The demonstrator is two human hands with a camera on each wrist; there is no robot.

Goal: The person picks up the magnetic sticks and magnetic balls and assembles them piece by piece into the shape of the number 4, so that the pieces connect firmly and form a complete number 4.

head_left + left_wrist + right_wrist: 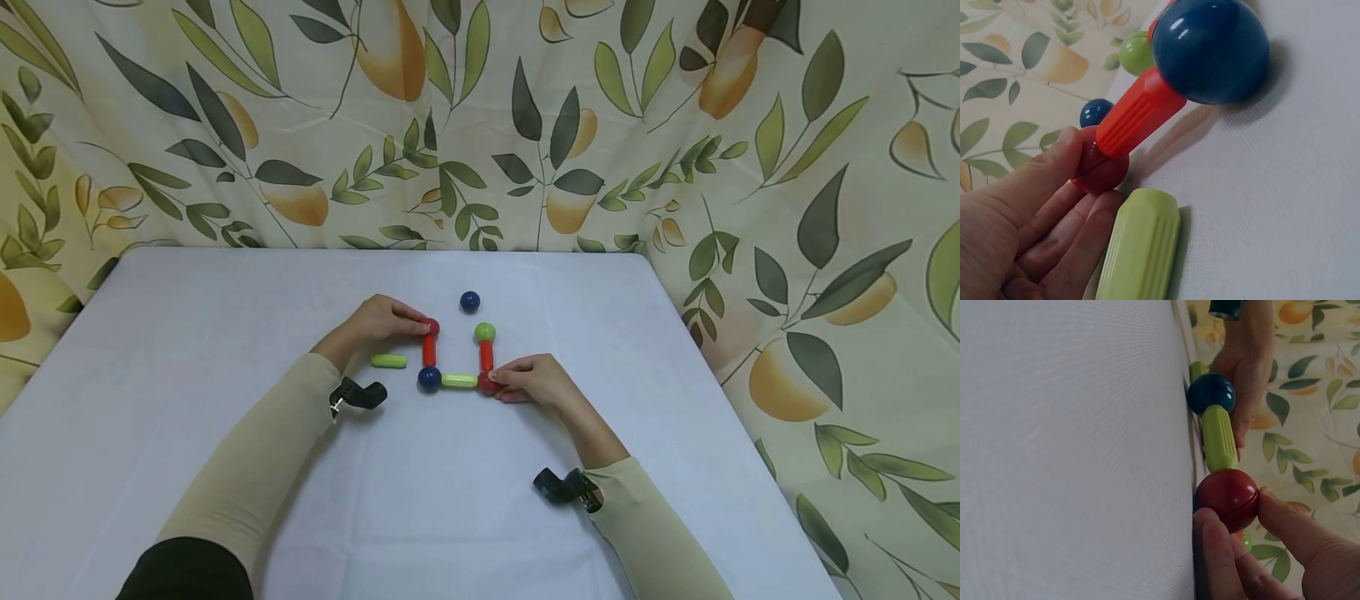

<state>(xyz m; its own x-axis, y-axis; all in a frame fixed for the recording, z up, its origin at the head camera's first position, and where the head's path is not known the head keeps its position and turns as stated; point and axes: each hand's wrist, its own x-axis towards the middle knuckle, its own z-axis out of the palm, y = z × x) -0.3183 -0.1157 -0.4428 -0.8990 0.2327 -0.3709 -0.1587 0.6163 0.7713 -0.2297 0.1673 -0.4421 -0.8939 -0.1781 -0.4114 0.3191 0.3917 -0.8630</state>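
On the table lies a U-shaped chain of toy balls and rods. My left hand (386,321) pinches the red ball (1102,164) at its far left end. From that ball a red rod (429,351) runs to a blue ball (429,380) at the near left corner. A light green rod (459,381) joins this to a second red ball (1227,499), which my right hand (536,382) pinches between thumb and fingers. Another red rod (487,355) leads from there to a green ball (485,332) at the far right end.
A loose blue ball (469,302) lies beyond the chain's gap. Beside my left hand rests a loose light green rod (388,361). The white-covered table (420,517) ends at a leaf-patterned cloth (465,167) behind.
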